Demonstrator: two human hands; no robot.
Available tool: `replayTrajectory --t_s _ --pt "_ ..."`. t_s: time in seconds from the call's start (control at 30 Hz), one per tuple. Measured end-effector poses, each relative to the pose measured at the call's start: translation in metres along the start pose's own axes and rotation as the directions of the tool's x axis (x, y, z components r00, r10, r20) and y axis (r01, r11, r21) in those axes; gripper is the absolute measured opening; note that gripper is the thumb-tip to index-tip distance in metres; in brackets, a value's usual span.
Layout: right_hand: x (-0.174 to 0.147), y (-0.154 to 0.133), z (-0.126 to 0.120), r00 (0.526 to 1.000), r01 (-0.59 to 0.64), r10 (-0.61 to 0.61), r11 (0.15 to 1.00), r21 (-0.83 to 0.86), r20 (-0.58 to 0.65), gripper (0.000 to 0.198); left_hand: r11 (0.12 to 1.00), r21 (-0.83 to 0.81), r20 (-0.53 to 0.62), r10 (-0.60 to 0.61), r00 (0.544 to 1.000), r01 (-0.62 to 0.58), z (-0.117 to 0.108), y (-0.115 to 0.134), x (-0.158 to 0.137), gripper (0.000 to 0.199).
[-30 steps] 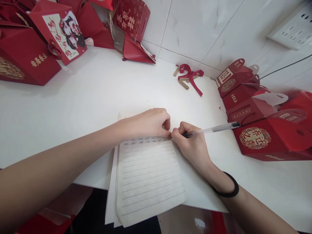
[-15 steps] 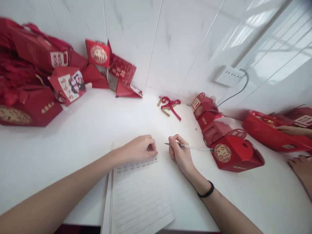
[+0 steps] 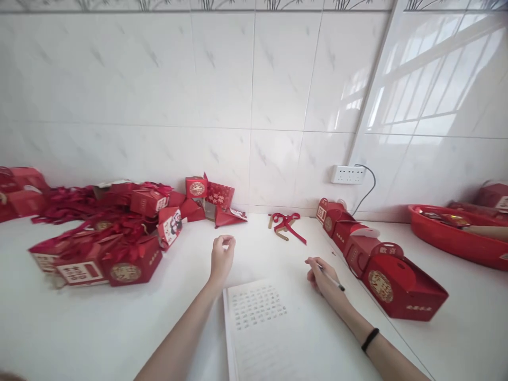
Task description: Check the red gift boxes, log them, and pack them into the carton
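Note:
An open notebook [image 3: 257,338] lies on the white table, with rows of small handwritten characters on the upper part of its page and blank lines below. My left hand [image 3: 223,256] is raised just beyond the notebook's top left corner, its fingers curled towards the thumb and nothing visible in them. To the right of the page, my right hand [image 3: 323,278] is closed around a pen [image 3: 333,279] with a clear barrel. The pen's dark end points back towards my wrist, and its other end is hidden by my fingers. A black band circles my right wrist.
Red gift boxes with ribbons [image 3: 130,264] crowd the left; a row of red boxes [image 3: 405,291] stands right. Ribbon pieces [image 3: 288,225] lie near the tiled wall, below a power strip [image 3: 348,174]. Another person's arm [image 3: 488,231] reaches over a red basin [image 3: 444,241].
My view has tilted up and levelled, showing more wall. My left hand has moved off the notebook page, uncovering the writing. The pen has turned in my right hand and no longer points at the page.

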State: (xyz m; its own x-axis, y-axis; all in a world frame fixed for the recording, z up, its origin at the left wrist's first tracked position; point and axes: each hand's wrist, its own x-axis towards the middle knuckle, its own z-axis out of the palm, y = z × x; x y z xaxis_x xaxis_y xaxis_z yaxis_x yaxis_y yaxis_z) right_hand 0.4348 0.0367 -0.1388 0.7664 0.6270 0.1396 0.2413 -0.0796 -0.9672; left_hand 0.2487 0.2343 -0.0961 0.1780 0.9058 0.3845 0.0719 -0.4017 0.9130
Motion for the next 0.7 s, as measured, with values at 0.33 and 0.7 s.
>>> replayTrajectory --t_s 0.33,0.7 --pt "0.000 0.000 -0.007 0.999 -0.044 0.045 0.995 0.085 -0.017 0.055 0.964 0.260 -0.435 0.063 0.898 0.058 -0.049 -0.004 0.007 0.031" --pt "-0.004 -0.006 -0.005 0.989 0.129 -0.111 0.965 -0.229 0.094 0.055 0.573 0.760 0.121 0.340 0.933 -0.307 -0.105 -0.050 0.014 0.045"
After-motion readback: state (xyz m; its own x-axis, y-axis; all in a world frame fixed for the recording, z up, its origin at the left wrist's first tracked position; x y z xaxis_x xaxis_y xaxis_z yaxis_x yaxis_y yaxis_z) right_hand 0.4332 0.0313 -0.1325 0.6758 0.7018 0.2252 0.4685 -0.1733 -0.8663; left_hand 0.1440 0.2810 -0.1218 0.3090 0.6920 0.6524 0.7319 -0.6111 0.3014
